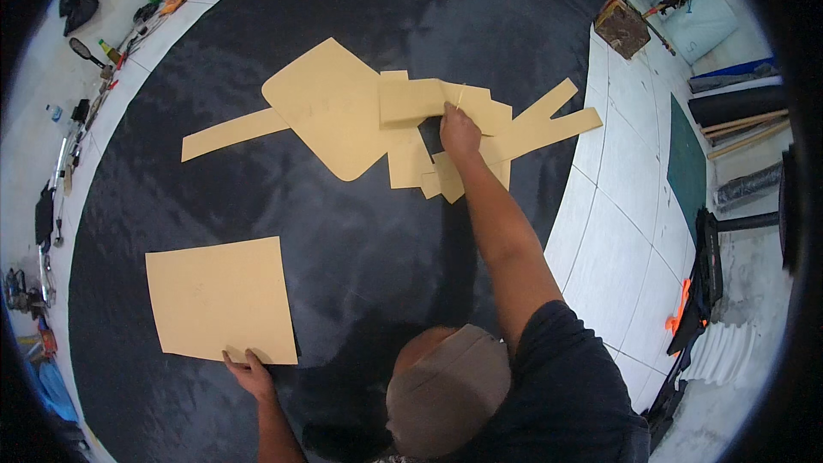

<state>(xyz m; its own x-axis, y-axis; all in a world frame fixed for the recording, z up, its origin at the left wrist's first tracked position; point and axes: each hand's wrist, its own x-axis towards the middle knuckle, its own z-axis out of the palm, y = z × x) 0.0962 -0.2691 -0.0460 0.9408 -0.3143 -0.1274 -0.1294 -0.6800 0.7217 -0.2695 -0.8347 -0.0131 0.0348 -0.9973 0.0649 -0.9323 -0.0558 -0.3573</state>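
At the lower left, my left hand grips the bottom edge of a large tan card sheet, fingertips on top, over black fabric. The sheet's right edge shows a dark shadow beneath it. Farther off, my right hand is closed on a folded-looking tan card piece in a loose pile of flat cut pieces. Around it lie a big rounded-corner card piece, a long card strip to the left, and a forked card strip to the right. Several smaller pieces overlap under my right hand.
White floor tiles border the fabric on the right. A brown block-like object sits at its upper right edge. Rolls and poles lean along the right wall. Tools and bottles line the left edge.
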